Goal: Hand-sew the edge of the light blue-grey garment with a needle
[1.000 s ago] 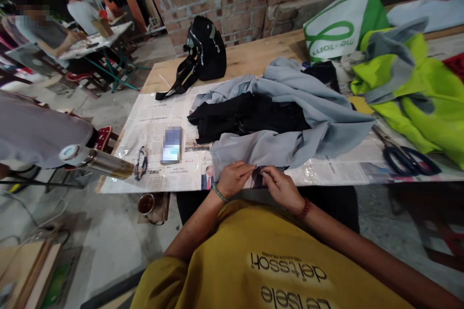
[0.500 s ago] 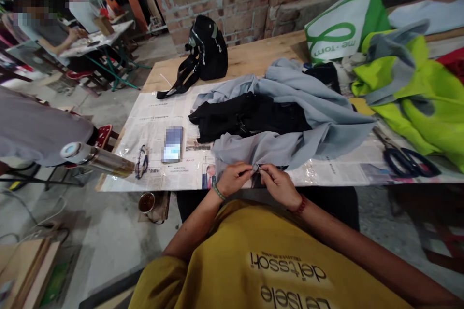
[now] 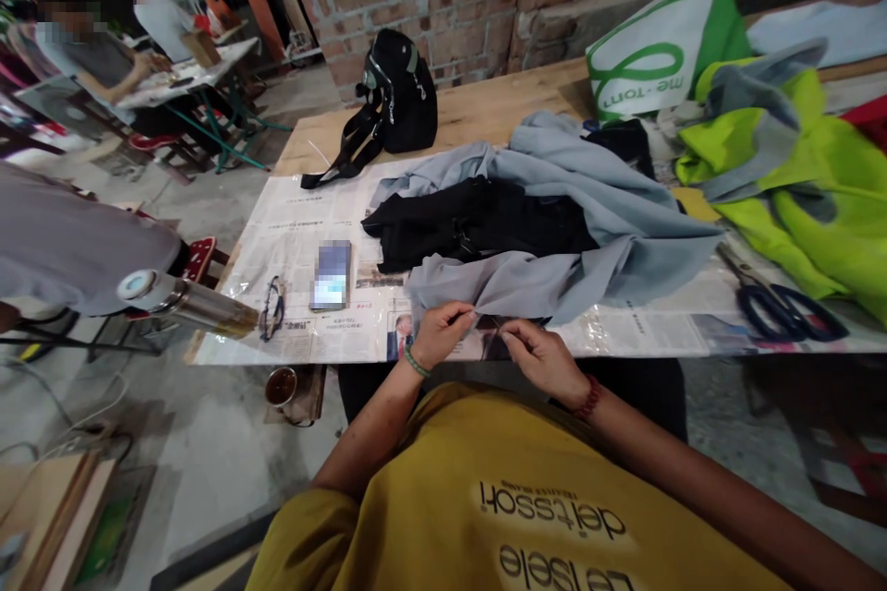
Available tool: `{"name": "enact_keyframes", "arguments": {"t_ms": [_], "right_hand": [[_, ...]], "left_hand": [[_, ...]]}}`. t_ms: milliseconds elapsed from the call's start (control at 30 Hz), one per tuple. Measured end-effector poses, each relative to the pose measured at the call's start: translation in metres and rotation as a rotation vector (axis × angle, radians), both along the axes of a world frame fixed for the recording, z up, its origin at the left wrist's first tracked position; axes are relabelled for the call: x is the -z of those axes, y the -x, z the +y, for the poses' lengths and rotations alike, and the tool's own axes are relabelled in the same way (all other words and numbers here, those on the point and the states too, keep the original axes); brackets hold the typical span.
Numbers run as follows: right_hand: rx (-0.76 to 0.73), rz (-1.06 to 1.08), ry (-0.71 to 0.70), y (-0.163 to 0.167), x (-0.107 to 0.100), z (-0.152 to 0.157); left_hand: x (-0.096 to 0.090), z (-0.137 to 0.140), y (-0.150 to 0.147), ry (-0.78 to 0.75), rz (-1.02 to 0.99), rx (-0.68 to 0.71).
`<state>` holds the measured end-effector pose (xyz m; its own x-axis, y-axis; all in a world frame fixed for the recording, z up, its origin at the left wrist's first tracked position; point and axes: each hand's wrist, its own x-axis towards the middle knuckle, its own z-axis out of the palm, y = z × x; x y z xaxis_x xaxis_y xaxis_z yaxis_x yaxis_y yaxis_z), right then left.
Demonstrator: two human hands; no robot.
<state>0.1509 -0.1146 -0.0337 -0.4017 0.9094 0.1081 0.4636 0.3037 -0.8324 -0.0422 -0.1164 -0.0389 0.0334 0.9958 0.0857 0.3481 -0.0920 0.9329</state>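
Note:
My left hand [image 3: 443, 335] is closed in a pinch at the near edge of the grey cloth [image 3: 547, 282]. Whatever its fingertips hold is too small to name. A short way to the right, my right hand [image 3: 545, 358] also has thumb and forefinger pinched together, and what lies in them cannot be made out. The two hands are apart, just above the table's front edge. A black garment [image 3: 478, 222] lies on the grey cloth, which spreads around it on both sides.
Newspaper [image 3: 277, 212] covers the table. Left lie a phone [image 3: 331, 275], glasses [image 3: 273, 307] and a flask [image 3: 187, 303]; right, scissors [image 3: 783, 295] and a lime-green garment [image 3: 762, 148]. Behind stand a black bag [image 3: 402, 92] and a white-green bag [image 3: 658, 46]. People sit at left.
My hands have drawn apart from their meeting point, where a thin light-coloured thing showed between the fingertips. The right hand has moved rightward and the left slightly left.

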Motion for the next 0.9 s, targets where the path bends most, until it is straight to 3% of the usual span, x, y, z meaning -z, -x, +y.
{"name": "enact_keyframes", "arguments": {"t_ms": [167, 367, 467, 667, 900], "right_hand": [[0.161, 0.129, 0.116, -0.005, 0.005, 0.006], [0.154, 0.31, 0.245, 0.0, 0.003, 0.014], [0.239, 0.452, 0.312, 0.002, 0.0, 0.022], [0.328, 0.607, 0.307, 0.002, -0.005, 0.042], [0.318, 0.661, 0.296, 0.0, -0.016, 0.046]], "left_hand": [[-0.001, 0.0, -0.002, -0.003, 0.033, 0.003], [-0.003, 0.0, -0.004, -0.02, 0.077, 0.063], [-0.003, -0.001, -0.003, -0.022, 0.083, 0.108], [-0.008, -0.001, 0.0, -0.014, 0.09, 0.189], [-0.01, 0.0, 0.001, 0.019, 0.066, 0.156]]}}
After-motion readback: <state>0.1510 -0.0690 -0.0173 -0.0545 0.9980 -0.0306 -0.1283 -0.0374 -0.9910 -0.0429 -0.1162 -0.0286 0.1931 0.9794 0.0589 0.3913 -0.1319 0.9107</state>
